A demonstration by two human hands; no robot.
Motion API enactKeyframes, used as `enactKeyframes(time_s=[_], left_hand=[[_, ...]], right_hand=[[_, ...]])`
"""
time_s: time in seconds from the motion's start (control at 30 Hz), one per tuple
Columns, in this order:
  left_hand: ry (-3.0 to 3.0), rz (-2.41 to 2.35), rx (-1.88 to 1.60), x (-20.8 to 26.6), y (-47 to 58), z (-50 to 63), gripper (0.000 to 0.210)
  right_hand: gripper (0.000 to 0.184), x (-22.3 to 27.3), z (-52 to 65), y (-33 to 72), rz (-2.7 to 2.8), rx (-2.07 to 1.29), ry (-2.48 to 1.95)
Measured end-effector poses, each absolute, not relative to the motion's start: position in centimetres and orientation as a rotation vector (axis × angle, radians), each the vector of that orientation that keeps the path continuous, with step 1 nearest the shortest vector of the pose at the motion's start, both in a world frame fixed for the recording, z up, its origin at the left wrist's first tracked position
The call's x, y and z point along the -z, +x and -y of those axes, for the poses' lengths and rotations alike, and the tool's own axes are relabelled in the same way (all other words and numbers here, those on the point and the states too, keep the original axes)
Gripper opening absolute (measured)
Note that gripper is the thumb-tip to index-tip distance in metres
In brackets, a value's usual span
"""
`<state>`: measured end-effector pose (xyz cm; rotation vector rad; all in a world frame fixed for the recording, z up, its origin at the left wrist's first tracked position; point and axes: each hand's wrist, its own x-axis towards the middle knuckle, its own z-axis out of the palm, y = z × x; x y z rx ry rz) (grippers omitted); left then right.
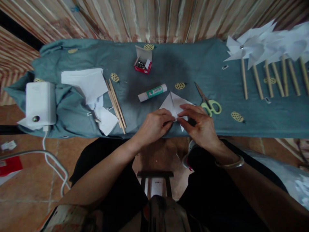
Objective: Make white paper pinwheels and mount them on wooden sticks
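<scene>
A folded white paper piece lies at the near edge of a table covered in blue-grey cloth. My left hand pinches the paper's near corner from the left. My right hand, a bangle on its wrist, pinches the same corner from the right. A glue stick lies just beyond the paper. Green-handled scissors lie right of my right hand.
Wooden sticks and white paper sheets lie at left, beside a white box with a cable. A red box of pins stands at the back. Several finished paper pinwheels on sticks lie at right.
</scene>
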<state>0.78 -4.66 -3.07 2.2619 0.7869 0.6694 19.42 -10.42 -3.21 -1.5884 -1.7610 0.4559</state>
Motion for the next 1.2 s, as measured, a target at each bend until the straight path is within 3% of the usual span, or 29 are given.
enactKeyframes(time_s=[0.37,0.7,1.2], left_hand=[[2.253,-0.810,-0.601,2.6,0.8,4.6,0.018],[2.258,-0.799,-0.605,2.8,0.9,4.4,0.018],[2.296,-0.809,-0.624,2.9,0.8,4.9,0.016]], right_hand=[[0.010,3.3,10.4,19.5,1.805,-0.416,-1.580],[0.028,3.7,10.4,19.4,1.934,-0.258,-1.494],[0.040,4.5,10.6,18.8,1.962,-0.275,-1.463]])
